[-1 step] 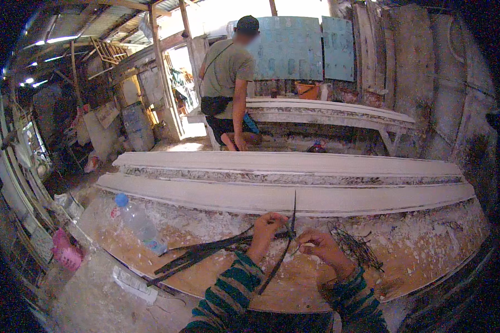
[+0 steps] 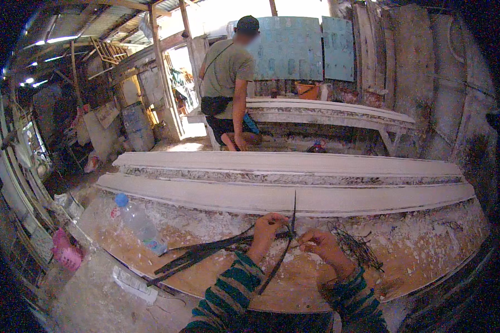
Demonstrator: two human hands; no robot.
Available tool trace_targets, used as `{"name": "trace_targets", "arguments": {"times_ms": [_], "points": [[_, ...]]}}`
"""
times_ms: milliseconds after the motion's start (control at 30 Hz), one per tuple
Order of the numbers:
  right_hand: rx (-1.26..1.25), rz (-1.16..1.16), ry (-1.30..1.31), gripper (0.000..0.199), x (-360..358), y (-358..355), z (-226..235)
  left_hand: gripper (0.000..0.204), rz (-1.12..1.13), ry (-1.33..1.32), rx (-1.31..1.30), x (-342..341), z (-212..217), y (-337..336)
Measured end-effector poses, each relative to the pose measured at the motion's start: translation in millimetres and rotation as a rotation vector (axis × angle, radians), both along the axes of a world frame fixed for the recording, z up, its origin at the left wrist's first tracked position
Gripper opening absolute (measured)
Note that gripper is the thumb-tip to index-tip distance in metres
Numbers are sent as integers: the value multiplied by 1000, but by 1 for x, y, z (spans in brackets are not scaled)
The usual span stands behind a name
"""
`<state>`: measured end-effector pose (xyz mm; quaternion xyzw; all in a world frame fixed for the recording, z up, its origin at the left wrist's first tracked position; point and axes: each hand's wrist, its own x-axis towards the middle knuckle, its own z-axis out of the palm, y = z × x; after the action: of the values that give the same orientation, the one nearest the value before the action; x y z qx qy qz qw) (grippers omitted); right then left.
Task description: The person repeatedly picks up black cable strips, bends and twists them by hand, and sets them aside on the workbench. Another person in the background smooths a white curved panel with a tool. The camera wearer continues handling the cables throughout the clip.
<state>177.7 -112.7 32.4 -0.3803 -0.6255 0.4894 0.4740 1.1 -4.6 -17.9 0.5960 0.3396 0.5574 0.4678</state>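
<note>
My left hand (image 2: 265,232) is closed, its thumb and fingertips pinching near the upper part of a long thin black strip (image 2: 278,269). The strip stands nearly upright and curves down toward my striped sleeve. Just right of it, my right hand (image 2: 323,245) is closed in a pinch close to the strip's middle. Whatever lies between those fingertips is too small to make out. A bundle of black strips (image 2: 197,253) lies on the board to the left, running under my left wrist. Beside my right hand rests a tangle of thin dark wires (image 2: 361,248).
Two long white-coated moldings (image 2: 250,193) lie across the dusty work board (image 2: 422,250) beyond my hands. A plastic bottle (image 2: 138,222) with a blue cap lies at left, a pink basket (image 2: 66,250) farther left. Another person (image 2: 226,77) bends by a white bench (image 2: 328,114) behind.
</note>
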Motion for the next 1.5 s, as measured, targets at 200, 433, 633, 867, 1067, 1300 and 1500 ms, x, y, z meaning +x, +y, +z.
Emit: {"name": "trace_targets", "arguments": {"times_ms": [200,433,633,867,1067,1300,1500], "points": [[157,-344,-144,12,15,18,-19,17,-111,295,-24,1,1,-6],[223,-595,32,15,38,42,-42,18,-586,366,-42,10,6,-22],[309,-813,-149,12,47,43,-42,17,-686,357,3,14,14,-39],[587,-791,-268,12,31,34,-29,16,-295,223,-48,14,-10,-8],[340,-325,-239,9,19,17,-16,17,-8,12,-102,-5,-1,1],[93,182,-246,20,-5,-2,6,11,-21,-196,-120,-3,-1,3],[145,171,-218,20,-2,-2,9,13,106,47,-20,-3,0,-1]]}}
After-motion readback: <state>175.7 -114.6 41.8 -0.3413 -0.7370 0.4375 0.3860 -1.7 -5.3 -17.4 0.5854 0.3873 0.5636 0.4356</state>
